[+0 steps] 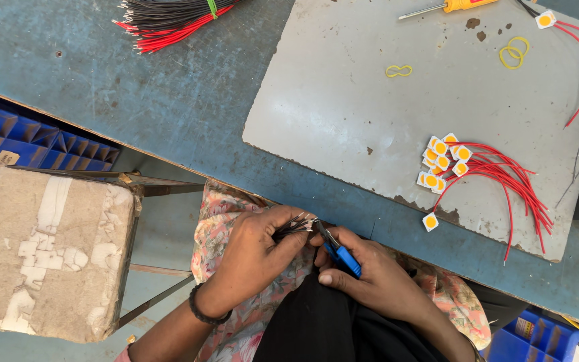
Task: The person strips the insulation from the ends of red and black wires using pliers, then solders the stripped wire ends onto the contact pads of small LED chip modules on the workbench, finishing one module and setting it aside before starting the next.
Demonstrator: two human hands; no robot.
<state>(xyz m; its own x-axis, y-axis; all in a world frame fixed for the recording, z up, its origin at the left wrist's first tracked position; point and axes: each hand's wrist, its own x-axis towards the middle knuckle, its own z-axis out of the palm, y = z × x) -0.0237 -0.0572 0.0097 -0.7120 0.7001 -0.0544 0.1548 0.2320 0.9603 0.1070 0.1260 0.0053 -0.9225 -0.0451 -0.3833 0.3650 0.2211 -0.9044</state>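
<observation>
a small bunch of black wires is clamped in the left hand over the lap, its ends met by blue-handled pliers gripped in the right hand. several red-wired led chips are already laid on the bench; an uncut wire bundle is left.

A small electronics assembly workshop, judging by the worn blue table topped with a chipped grey work board. Strewn with bundled red and black wires, a cluster of small square yellow-centred chips on red leads, a screwdriver, rubber bands. Blue plastic parts bins tucked underneath.
</observation>
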